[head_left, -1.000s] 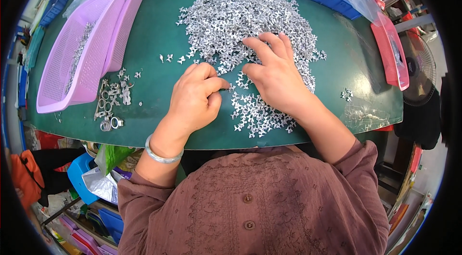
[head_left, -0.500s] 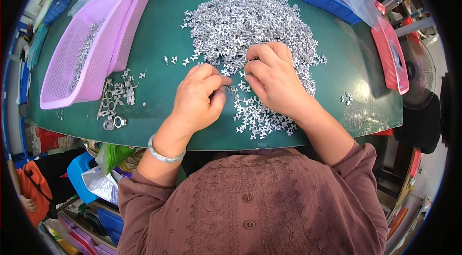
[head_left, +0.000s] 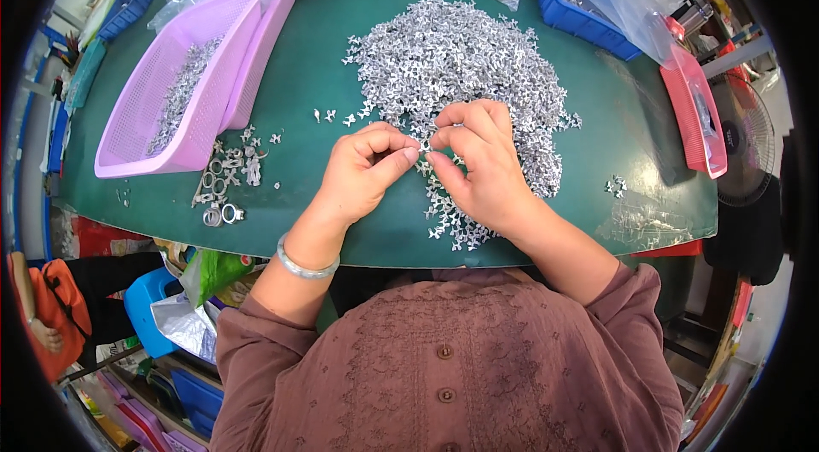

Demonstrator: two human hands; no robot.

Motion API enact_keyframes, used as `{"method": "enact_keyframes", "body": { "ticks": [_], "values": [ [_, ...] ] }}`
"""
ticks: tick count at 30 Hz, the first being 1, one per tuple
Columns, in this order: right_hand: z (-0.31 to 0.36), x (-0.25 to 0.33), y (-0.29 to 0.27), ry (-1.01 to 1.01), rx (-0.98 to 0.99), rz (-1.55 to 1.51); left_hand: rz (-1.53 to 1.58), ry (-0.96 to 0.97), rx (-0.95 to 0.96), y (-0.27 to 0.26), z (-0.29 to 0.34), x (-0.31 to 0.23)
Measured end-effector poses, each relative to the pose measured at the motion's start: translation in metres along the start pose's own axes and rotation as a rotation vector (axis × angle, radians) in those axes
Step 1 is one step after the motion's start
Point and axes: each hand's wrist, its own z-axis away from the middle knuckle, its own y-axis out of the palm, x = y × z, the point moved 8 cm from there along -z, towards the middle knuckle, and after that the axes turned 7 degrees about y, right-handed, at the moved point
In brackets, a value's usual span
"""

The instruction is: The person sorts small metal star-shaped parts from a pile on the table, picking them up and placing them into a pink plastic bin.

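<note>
A large heap of small silver metal pieces (head_left: 461, 59), each with several prongs, covers the middle of the green table. In front of the heap, my left hand (head_left: 363, 166) is closed with thumb and forefinger pinched together. Its fingertips meet those of my right hand (head_left: 482, 162), whose thumb and forefinger are also curled in a pinch. Between them shows a bit of one small silver metal piece (head_left: 425, 147), mostly covered by the fingers. Loose pieces (head_left: 456, 226) lie below my right hand, and a few others (head_left: 348, 119) lie beyond my left hand.
A purple perforated basket (head_left: 128, 123) holding similar pieces stands at left. Rings and assorted metal parts (head_left: 226, 183) lie beside it. A blue bin (head_left: 589, 25) and a pink basket (head_left: 687, 110) sit at right, near a fan (head_left: 742, 136). Another person's hand (head_left: 44, 334) shows at far left.
My hands have come together, fingertips now meeting above the table. The whole view has shifted slightly, so the table's things appear lower and further right.
</note>
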Motion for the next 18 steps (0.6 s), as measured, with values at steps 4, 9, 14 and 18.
{"method": "enact_keyframes", "body": {
  "ticks": [4,9,14,18],
  "values": [
    [0.0,0.003,0.0,-0.003,-0.008,0.003,0.071,-0.034,-0.009,-0.001,0.001,0.003],
    [0.001,0.005,-0.001,0.0,-0.014,0.005,0.103,-0.033,-0.036,-0.002,0.002,0.004],
    [0.006,-0.003,-0.016,0.065,-0.015,0.002,0.131,-0.035,0.024,0.007,-0.002,-0.001],
    [0.024,-0.028,-0.055,0.125,-0.015,0.127,0.081,0.024,-0.035,-0.003,0.001,-0.002]
  ]
}}
